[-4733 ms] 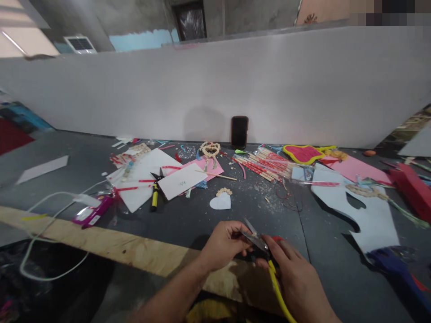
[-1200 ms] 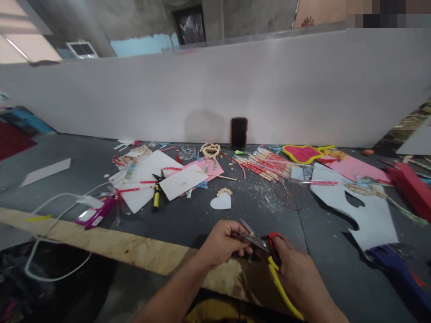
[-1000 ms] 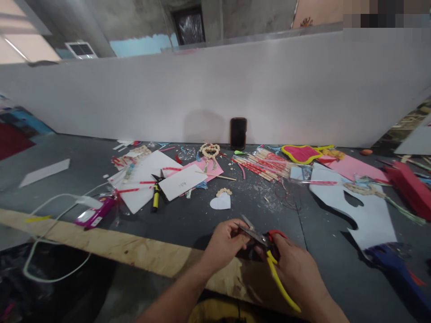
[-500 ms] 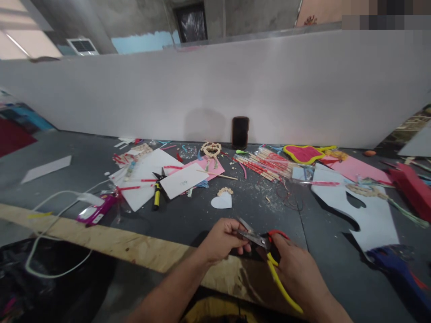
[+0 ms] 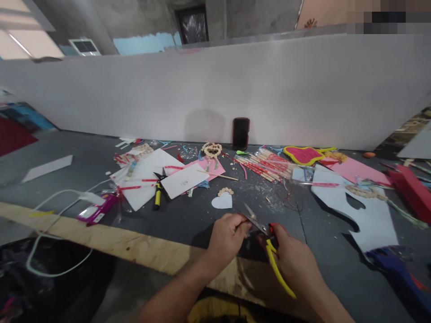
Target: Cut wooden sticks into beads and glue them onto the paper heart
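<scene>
Scissors (image 5: 280, 274) with one red and one yellow handle are gripped in my right hand (image 5: 296, 258), their blades parted and pointing up and left. My left hand (image 5: 225, 240) is pinched closed right at the blades. A small pale piece shows between the blades; what my left fingers hold is too small to make out. Just beyond the hands lies a white paper heart (image 5: 222, 201), with small beige pieces (image 5: 226, 191) along its upper edge.
Behind the heart lie a white card (image 5: 184, 181), yellow-and-black pliers (image 5: 157, 195) and red-and-white wrapped sticks (image 5: 264, 163). A phone (image 5: 241, 133) leans on the back panel. On the left is a purple glue gun (image 5: 97, 211); on the right, cut white sheet (image 5: 377, 215) and a blue tool (image 5: 397, 269).
Both hands and the scissors have shifted slightly up the table. My left fingers have closed in nearer the blades, and the yellow handle has swung up toward my right hand.
</scene>
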The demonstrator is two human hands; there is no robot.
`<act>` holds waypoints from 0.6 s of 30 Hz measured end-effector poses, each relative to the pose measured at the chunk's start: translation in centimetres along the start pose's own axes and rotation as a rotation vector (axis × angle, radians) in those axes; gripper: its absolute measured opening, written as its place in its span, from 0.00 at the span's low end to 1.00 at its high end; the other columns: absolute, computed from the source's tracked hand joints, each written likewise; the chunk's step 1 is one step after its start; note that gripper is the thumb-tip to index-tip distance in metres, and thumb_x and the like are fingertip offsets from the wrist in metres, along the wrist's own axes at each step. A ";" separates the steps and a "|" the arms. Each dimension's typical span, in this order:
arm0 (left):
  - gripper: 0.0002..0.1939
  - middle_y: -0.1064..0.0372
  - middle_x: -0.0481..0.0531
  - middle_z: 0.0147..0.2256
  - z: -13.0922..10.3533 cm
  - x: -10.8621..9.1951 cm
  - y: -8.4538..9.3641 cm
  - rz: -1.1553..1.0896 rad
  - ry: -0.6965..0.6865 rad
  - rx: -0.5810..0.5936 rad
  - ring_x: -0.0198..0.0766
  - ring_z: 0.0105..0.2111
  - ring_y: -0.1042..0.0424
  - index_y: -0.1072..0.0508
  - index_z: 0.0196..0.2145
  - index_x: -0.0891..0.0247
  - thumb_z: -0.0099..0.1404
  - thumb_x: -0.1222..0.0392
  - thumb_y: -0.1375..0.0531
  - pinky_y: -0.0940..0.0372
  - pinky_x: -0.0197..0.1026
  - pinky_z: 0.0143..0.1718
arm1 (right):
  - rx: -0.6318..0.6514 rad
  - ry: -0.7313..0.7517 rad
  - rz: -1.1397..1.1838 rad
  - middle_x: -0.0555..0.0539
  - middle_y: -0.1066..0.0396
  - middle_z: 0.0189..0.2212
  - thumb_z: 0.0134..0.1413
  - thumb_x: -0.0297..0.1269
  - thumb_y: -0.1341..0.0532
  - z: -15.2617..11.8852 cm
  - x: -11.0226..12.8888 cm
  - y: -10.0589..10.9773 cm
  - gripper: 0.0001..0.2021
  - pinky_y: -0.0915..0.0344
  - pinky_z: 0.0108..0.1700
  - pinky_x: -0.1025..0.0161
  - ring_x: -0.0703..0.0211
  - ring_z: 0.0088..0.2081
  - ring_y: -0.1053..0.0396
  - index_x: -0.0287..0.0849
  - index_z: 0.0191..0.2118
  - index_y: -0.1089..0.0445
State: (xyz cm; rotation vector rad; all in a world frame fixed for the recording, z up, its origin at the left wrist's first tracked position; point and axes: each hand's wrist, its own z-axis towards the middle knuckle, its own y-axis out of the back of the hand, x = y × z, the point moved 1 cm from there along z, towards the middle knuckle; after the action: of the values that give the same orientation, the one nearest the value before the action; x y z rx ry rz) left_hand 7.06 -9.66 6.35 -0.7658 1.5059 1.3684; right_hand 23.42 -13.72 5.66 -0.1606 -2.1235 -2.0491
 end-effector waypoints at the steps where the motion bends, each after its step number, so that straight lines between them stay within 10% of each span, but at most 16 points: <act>1: 0.11 0.32 0.49 0.21 0.0 0.0 0.0 0.055 -0.021 -0.034 0.35 0.25 0.33 0.27 0.24 0.63 0.59 0.59 0.46 0.42 0.34 0.27 | 0.002 0.000 -0.008 0.44 0.27 0.31 0.56 0.40 0.51 0.1 0.2 0.1 0.11 0.49 0.26 0.64 0.56 0.29 0.30 0.40 0.39 0.38; 15: 0.06 0.33 0.49 0.15 0.4 2.5 1.1 -0.766 0.376 0.425 0.23 0.10 0.47 0.29 0.24 0.70 0.48 0.63 0.38 0.57 0.29 0.12 | 0.016 0.146 0.011 0.48 0.27 0.29 0.56 0.43 0.50 0.0 -0.2 0.2 0.10 0.48 0.26 0.65 0.58 0.29 0.30 0.44 0.37 0.37; 18: 0.10 0.32 0.50 0.19 0.5 2.5 0.8 -0.708 0.314 0.350 0.24 0.13 0.44 0.29 0.26 0.69 0.52 0.58 0.39 0.52 0.29 0.15 | -0.009 0.109 -0.015 0.48 0.27 0.26 0.55 0.45 0.49 0.2 -0.3 0.0 0.11 0.51 0.24 0.65 0.58 0.26 0.30 0.44 0.35 0.36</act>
State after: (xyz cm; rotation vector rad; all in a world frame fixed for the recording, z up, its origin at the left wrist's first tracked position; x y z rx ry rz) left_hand 5.48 -8.73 4.40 -1.1722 1.4455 0.4597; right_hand 23.69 -13.48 5.58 -0.0338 -2.0565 -2.0270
